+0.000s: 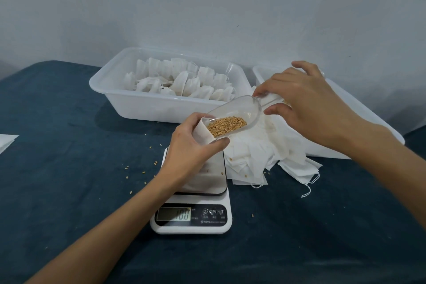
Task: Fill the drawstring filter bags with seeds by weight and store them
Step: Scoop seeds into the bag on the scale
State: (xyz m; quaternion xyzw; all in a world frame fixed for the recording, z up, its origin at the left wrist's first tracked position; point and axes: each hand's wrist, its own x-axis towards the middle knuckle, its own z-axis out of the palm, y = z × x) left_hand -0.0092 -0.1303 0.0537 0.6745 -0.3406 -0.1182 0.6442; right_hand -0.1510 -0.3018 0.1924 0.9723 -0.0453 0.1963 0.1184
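In the head view, the left hand (191,145) sits at the centre of the frame, above the steel platform of a white kitchen scale (202,193), its fingers and thumb curled around the open mouth of a small white filter bag (204,132). The right hand (304,101), right of centre, pinches the handle of a clear plastic scoop (232,113) between thumb and fingers; the scoop tilts down to the left with its lip at the bag's mouth, and a heap of golden seeds (227,123) lies at its lower end. The scale's display, low in the centre, appears to read 10.0. Behind the hands, in the upper middle, a white plastic tub (143,104) holds many filled bags (182,80) packed together. A second white tub (368,120) stands at the right, largely hidden by the right arm. A loose pile of flat empty bags (258,154) lies just right of the scale. Stray seeds dot the dark blue table (69,145) to the left of the scale.
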